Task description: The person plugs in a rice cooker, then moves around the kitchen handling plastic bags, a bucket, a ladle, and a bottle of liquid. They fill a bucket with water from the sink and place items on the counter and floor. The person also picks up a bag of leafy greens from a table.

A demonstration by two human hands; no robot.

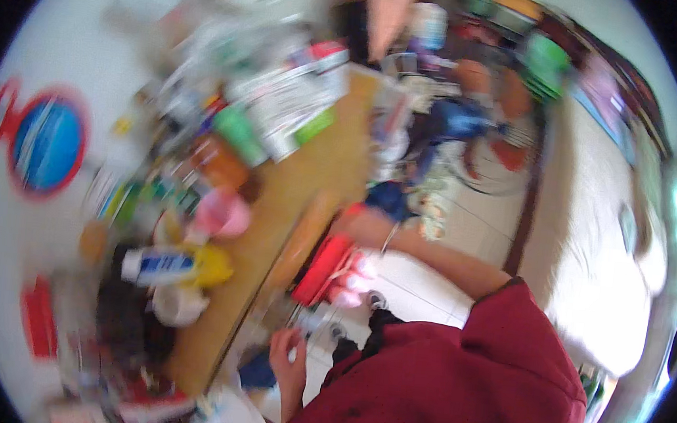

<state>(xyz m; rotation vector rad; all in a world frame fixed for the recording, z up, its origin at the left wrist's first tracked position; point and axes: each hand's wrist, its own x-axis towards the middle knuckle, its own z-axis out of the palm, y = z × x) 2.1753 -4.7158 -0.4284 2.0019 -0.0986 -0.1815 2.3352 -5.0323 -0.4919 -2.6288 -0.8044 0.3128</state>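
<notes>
The view is blurred. My right hand (361, 225), with a thin band at the wrist, reaches beside the edge of a wooden table (337, 146). It is at the upper end of a red object (325, 270), beside which are rounded pink and white things (354, 281); whether the hand grips it is unclear. Lower down, my left hand (290, 354) is raised with curled fingers near the table's edge. A small pale spot shows between those fingers, too blurred to name. A dark blue item (257, 372) lies below and left of this hand.
Cluttering the table are a pink cup (223, 213), a green cup (240, 135), a white and blue tube (158, 266) and a white cup (179, 305). A bed (593, 231) stands at right. Stacked green stools or basins (544, 66) and blurred items on the tiled floor lie farther off.
</notes>
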